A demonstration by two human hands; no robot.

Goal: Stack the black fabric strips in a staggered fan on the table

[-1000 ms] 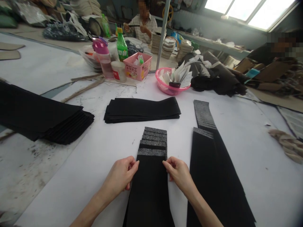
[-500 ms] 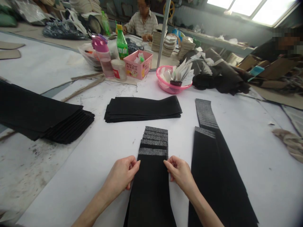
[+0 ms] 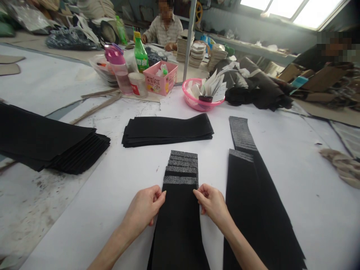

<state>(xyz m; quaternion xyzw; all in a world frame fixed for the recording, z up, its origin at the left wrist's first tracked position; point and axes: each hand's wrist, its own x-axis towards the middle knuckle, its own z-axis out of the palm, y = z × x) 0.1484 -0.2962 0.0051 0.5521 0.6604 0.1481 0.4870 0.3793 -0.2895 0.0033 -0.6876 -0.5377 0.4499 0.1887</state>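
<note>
A stepped stack of long black strips (image 3: pixel 180 210) with grey ends lies in front of me on the white table (image 3: pixel 295 176). My left hand (image 3: pixel 143 208) pinches the left edge of the top strip, fingers curled together. My right hand (image 3: pixel 212 202) pinches its right edge the same way. Both hands sit just below the strip's grey end band. A second fanned row of black strips (image 3: pixel 253 187) lies to the right of my right hand.
A flat pile of black strips (image 3: pixel 167 129) lies crosswise ahead, and a larger black pile (image 3: pixel 47 140) sits at the left. Behind are a pink basket (image 3: pixel 161 78), a pink bowl (image 3: pixel 202 97), a green bottle (image 3: pixel 140 52), cups and dark fabric (image 3: pixel 258 90). A person sits at the far side.
My hands and the strip between them have barely shifted; only the view has moved slightly.
</note>
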